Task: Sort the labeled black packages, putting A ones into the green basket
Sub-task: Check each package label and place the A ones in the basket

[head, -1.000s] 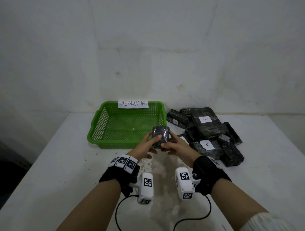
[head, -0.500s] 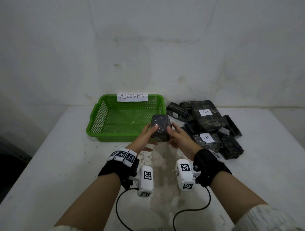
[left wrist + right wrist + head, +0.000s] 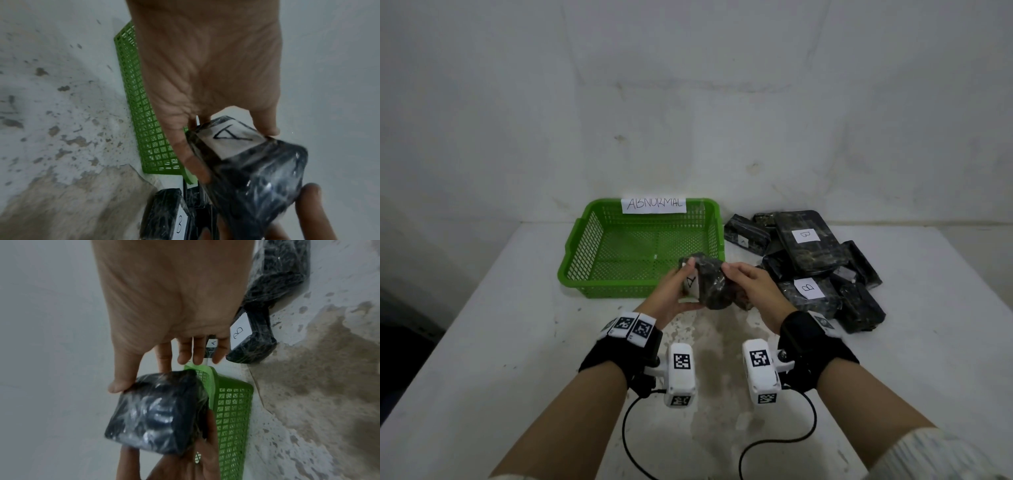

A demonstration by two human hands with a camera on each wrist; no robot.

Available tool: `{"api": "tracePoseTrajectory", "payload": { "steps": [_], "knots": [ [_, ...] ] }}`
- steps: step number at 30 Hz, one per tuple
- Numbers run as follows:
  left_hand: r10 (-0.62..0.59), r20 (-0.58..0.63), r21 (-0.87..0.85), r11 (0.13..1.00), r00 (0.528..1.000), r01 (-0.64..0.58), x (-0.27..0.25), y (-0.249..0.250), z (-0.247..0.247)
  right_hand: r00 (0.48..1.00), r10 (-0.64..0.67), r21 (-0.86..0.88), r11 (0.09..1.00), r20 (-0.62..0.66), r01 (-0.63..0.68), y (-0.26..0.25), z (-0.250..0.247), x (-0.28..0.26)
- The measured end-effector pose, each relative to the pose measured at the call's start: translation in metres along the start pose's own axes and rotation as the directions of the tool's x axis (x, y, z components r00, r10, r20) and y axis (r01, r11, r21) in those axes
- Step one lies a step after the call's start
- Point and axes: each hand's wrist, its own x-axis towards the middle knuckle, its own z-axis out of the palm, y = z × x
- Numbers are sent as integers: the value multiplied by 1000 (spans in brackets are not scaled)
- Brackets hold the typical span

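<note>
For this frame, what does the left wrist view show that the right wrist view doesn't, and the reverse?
Only the left wrist view shows the white label reading A on the held package, with the left hand gripping beside it. Only the right wrist view shows the package's unlabeled side, plus a small A label on a package in the pile seen between the right hand's fingers. Both show the held package, the green basket, a B-labeled package and the stained table.
</note>
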Motion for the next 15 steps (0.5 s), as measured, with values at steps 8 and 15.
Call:
{"api": "tracePoseTrajectory", "payload": {
  "steps": [8,15],
  "knots": [
    [31,-80,85,996,996,-24,1,-1,3,994,17,151,988,112,-34,1,7,-4],
    [46,-56,165,986,997,-36,0,2,2,995,33,202,978,93,-51,-5,8,-4]
  ]
}}
